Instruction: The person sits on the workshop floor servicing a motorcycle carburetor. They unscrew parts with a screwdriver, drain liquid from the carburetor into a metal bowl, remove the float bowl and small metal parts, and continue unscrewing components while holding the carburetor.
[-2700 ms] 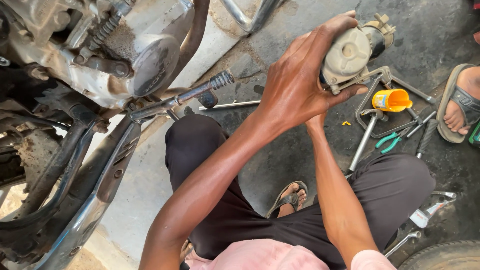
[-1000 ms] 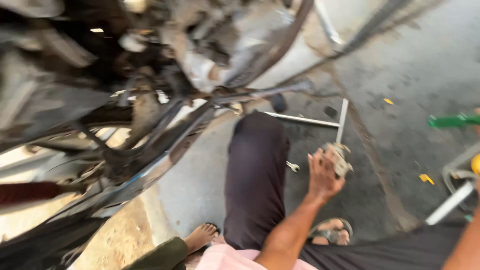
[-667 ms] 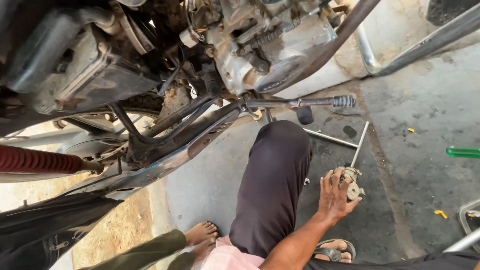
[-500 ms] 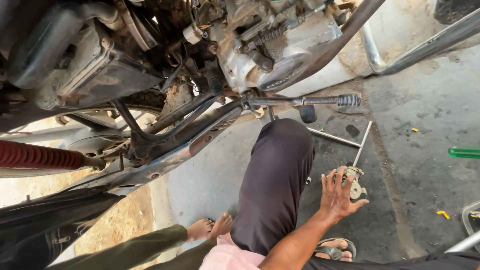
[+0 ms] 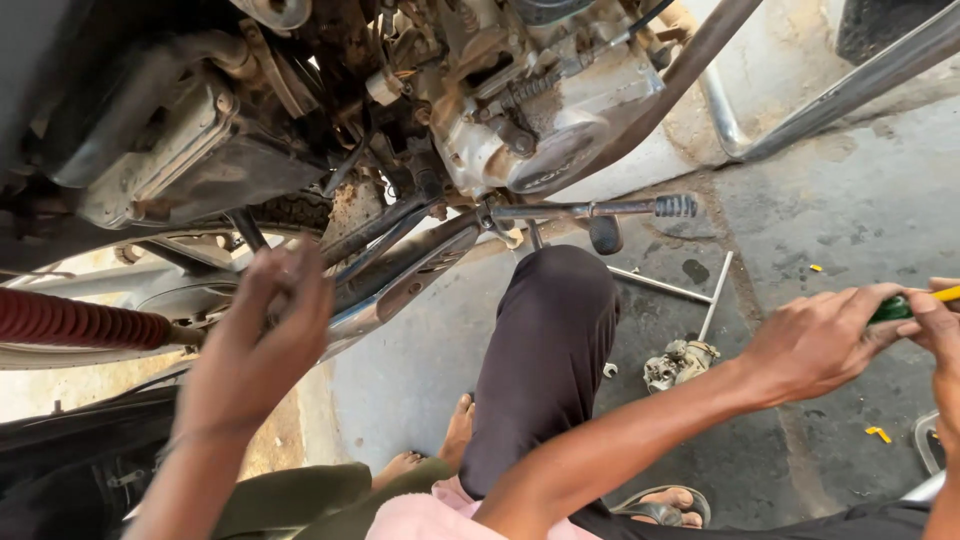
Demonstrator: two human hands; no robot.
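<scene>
We note the right hand (image 5: 822, 342) clenched around a green-and-yellow-handled screwdriver (image 5: 905, 305), low and well to the right of the grimy grey motorcycle engine (image 5: 560, 120). A further hand (image 5: 940, 322) at the frame edge touches the same tool. The left hand (image 5: 262, 335) is raised below and left of the engine, fingers curled toward the frame tubes; it is blurred, and we cannot tell whether it holds anything. A small dirty metal carburettor (image 5: 680, 362) lies on the concrete floor (image 5: 840, 210) below the engine.

carburetor (image 5: 678, 362) right of knee (image 5: 556, 300)
</scene>
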